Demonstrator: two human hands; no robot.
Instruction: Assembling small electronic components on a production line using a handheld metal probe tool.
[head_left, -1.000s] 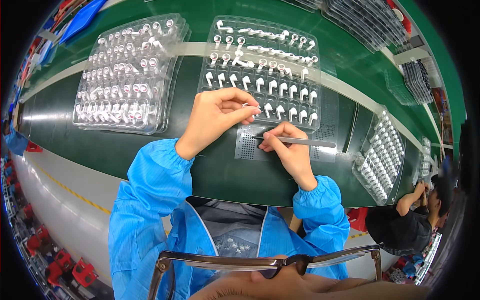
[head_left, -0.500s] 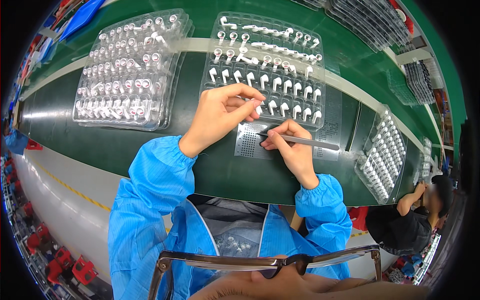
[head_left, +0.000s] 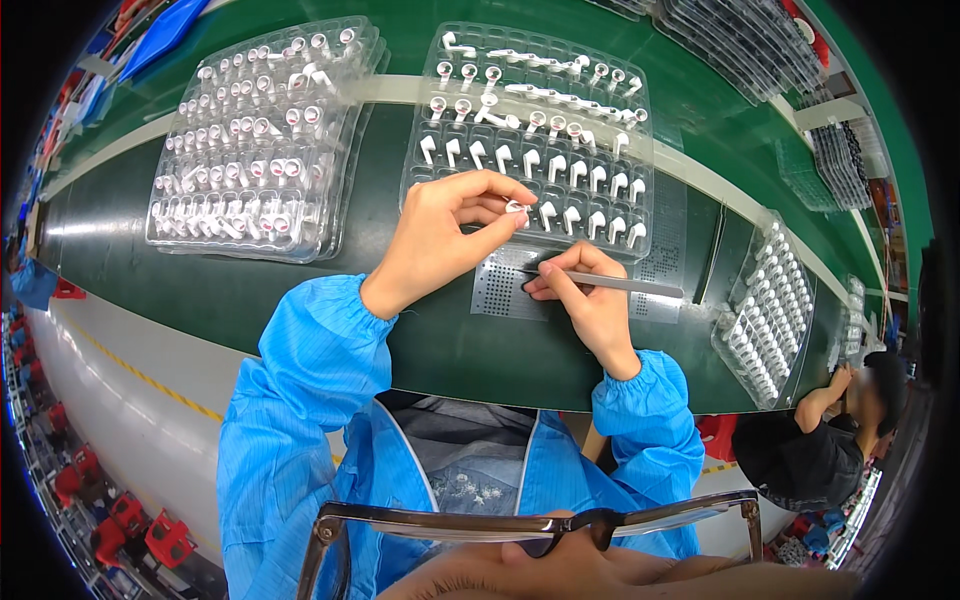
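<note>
My left hand (head_left: pixel 440 235) pinches a small white earbud shell (head_left: pixel 517 208) between thumb and fingertips, just over the near edge of a clear plastic tray (head_left: pixel 412 172). That tray holds rows of white earbud pieces, some lying on their sides. In my right hand (head_left: pixel 590 305) is a pair of grey tweezers (head_left: pixel 640 286), gripped like a pen with the tip pointing left. Beneath the tweezer tip lies a sheet (head_left: pixel 497 292) with rows of small black dots. The tweezers are apart from the earbud shell.
A stack of clear trays (head_left: pixel 330 200) filled with white earbud pieces stands at the left. Another filled tray (head_left: pixel 765 320) lies at the right. Several more stacked trays (head_left: pixel 735 45) are at the far right. A person in black (head_left: pixel 810 450) sits farther along the bench.
The fingers of my left hand have shifted, so the earbud shell shows more plainly. My right hand and the tweezers have hardly moved.
</note>
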